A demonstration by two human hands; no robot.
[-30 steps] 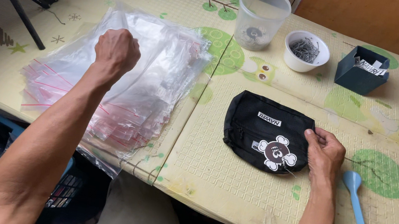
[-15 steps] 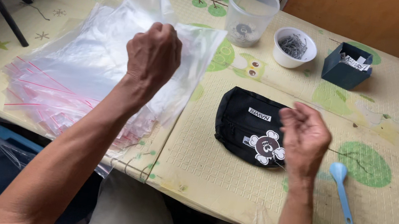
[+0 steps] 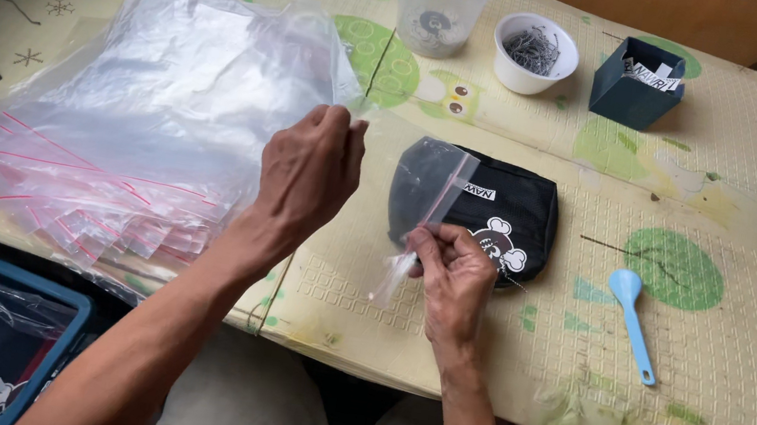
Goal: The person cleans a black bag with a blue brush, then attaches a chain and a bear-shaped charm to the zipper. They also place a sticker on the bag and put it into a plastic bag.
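Head view, bottom left of the frame: a blue crate (image 3: 55, 335) holds bagged dark cloth. Mid-frame, the left hand (image 3: 304, 177) pinches the upper edge of a clear zip bag (image 3: 422, 184), while the right hand (image 3: 453, 277) pinches its lower edge between thumb and fingertips; the bag hangs just over a black pouch (image 3: 511, 216) with a cartoon print. Left lies a stack of clear zip bags (image 3: 134, 129). Right lies a blue spoon (image 3: 632, 317). Along the top stand a clear plastic cup (image 3: 443, 0), a white bowl (image 3: 534, 57) and a dark blue box (image 3: 636, 81).
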